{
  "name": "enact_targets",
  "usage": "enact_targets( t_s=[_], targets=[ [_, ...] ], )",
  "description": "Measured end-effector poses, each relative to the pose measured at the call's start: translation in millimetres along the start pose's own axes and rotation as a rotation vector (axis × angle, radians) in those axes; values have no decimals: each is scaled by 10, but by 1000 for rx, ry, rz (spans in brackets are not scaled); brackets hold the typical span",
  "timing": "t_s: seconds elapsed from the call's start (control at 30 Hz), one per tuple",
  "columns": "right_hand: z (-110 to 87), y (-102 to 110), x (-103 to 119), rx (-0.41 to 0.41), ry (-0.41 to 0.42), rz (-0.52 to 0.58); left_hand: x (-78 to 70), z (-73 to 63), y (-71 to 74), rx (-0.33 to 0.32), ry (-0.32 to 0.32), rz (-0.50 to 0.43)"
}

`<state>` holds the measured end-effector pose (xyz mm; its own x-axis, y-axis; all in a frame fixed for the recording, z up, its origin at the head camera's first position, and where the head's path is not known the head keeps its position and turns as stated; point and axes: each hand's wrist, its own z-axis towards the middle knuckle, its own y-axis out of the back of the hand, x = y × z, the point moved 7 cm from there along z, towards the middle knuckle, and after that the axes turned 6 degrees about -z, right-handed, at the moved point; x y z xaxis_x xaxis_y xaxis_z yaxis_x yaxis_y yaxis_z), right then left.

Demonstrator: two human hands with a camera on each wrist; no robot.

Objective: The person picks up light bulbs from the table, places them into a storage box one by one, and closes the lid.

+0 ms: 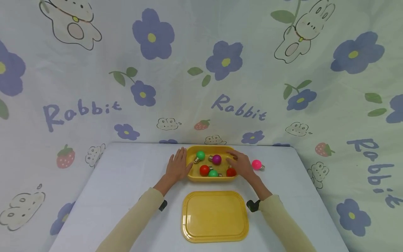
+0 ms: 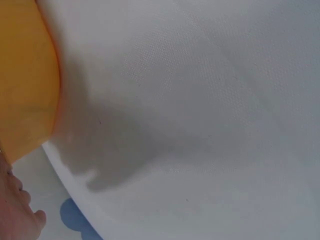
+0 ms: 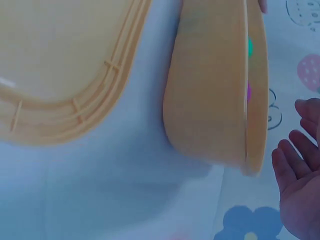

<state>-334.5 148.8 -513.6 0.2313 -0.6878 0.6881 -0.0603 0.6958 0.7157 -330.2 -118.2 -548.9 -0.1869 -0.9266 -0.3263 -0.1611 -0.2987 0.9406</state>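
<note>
A yellow container [image 1: 212,179] lies at the back of the table with several small colored light bulbs inside: a green bulb [image 1: 200,155], a purple bulb [image 1: 217,159], a red bulb [image 1: 204,170], another green bulb [image 1: 213,173] and another red bulb [image 1: 231,172]. Along the container's left side rests my left hand [image 1: 177,166], fingers straight; its edge shows in the left wrist view. My right hand [image 1: 243,165] hovers at the right rim, fingers loosely bent over the inside, holding nothing visible. Just right of it, a pink bulb [image 1: 256,165] lies on the table.
In front of the container lies a flat yellow lid [image 1: 215,216], between the two forearms. White cloth covers the table [image 1: 132,175]. A printed curtain [image 1: 189,91] hangs right behind the table's back edge.
</note>
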Motion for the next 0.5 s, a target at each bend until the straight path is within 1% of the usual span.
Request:
enact_targets(
  t_s=[0.07, 0.13, 0.27, 0.4, 0.5],
  targets=[
    [-36, 69, -44, -16, -5, -2, 1, 4, 3, -2, 1, 3],
    [-78, 139, -85, -34, 7, -16, 3, 7, 0, 0, 4, 3],
    [-171, 291, -184, -87, 18, -69, 7, 9, -8, 0, 7, -8],
    [-259, 441, -312, -152, 19, -117, 7, 10, -4, -8, 1, -15],
    [-311, 514, -434, -175, 9, -139, 7, 9, -2, -3, 0, -14]
  ],
)
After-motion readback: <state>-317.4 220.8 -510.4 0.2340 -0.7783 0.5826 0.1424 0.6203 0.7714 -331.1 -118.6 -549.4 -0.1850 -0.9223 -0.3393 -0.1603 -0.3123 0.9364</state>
